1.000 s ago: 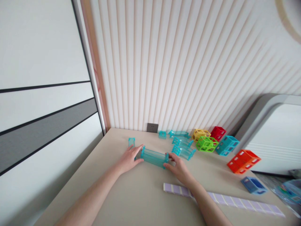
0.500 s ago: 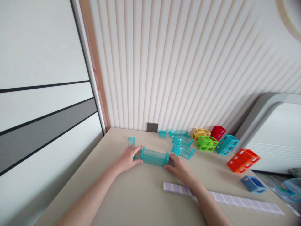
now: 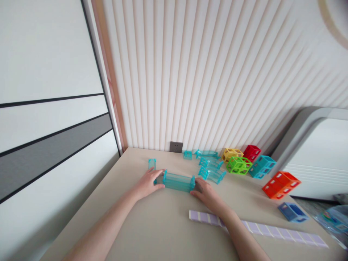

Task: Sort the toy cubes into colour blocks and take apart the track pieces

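Observation:
A see-through teal plastic track piece [image 3: 178,181], straight and trough-like, lies crosswise on the table between my hands. At its left end my left hand [image 3: 149,183] has its thumb and fingers curled round a part that is mostly hidden. The right end is gripped by my right hand [image 3: 203,190], thumb in front and fingers behind. Just beyond my left fingers, a flat teal piece [image 3: 152,164] rests on the table, its near part covered by the hand.
Curved teal pieces [image 3: 212,174] and a small teal block [image 3: 187,154] sit near the wall. Green [image 3: 239,165], yellow [image 3: 232,154], red [image 3: 252,153], teal [image 3: 262,166], orange [image 3: 281,185] and blue frames [image 3: 293,212] stand right. A lilac strip [image 3: 272,232] passes under my right forearm.

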### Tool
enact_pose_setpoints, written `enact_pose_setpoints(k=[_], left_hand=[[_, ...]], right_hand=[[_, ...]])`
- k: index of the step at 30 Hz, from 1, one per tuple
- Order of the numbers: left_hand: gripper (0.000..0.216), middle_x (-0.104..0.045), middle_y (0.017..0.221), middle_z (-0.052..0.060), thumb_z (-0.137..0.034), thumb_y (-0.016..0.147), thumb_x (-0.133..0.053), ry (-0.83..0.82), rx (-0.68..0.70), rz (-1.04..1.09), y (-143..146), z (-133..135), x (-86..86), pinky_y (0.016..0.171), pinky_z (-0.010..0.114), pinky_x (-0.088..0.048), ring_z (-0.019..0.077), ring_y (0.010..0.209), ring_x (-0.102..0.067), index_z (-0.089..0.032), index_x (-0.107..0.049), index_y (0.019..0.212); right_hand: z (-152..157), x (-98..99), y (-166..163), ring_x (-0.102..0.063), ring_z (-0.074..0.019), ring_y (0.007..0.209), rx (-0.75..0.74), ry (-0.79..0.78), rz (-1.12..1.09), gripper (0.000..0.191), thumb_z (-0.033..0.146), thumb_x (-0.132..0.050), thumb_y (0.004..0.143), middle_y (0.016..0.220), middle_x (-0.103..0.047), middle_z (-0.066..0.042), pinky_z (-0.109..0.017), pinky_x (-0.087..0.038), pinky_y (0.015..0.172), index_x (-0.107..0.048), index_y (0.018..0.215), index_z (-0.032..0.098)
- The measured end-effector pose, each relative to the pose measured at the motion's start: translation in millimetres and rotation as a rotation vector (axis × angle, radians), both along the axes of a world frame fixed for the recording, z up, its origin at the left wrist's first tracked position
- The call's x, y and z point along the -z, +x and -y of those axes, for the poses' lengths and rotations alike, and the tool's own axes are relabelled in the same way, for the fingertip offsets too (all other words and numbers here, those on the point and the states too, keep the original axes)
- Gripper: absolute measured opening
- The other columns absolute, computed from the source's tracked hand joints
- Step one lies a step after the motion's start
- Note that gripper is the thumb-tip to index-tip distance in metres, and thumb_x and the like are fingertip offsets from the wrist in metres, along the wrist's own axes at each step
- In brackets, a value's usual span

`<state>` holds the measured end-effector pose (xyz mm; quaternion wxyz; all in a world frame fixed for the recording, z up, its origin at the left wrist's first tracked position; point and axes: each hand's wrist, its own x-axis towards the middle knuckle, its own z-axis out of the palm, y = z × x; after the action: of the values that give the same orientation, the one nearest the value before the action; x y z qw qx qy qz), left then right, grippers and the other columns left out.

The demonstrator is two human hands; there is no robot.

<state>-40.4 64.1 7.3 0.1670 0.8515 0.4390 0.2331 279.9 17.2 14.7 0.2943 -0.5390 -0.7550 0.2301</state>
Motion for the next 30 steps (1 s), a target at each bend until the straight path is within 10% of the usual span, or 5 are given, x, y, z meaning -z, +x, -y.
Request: enact_pose_setpoints(k=[30], left_hand=[[0.036, -0.073, 0.125, 0.008, -0.043, 0.091, -0.067, 0.049, 0.051, -0.041, -1.3, -0.1, 0.5, 0.121, 0.050, -0.029, 0.0249, 0.120, -0.065, -0.022, -0.065, 0.120]], right_hand=[[4.5, -9.2, -1.5, -0.060, -0.0291, 0.117, -0.054, -0.057, 0.118, 0.031, 0.027, -0.068, 0.084, 0.123, -0.065, -0.013, -0.043, -0.045, 0.105, -0.064, 0.114, 0.019]])
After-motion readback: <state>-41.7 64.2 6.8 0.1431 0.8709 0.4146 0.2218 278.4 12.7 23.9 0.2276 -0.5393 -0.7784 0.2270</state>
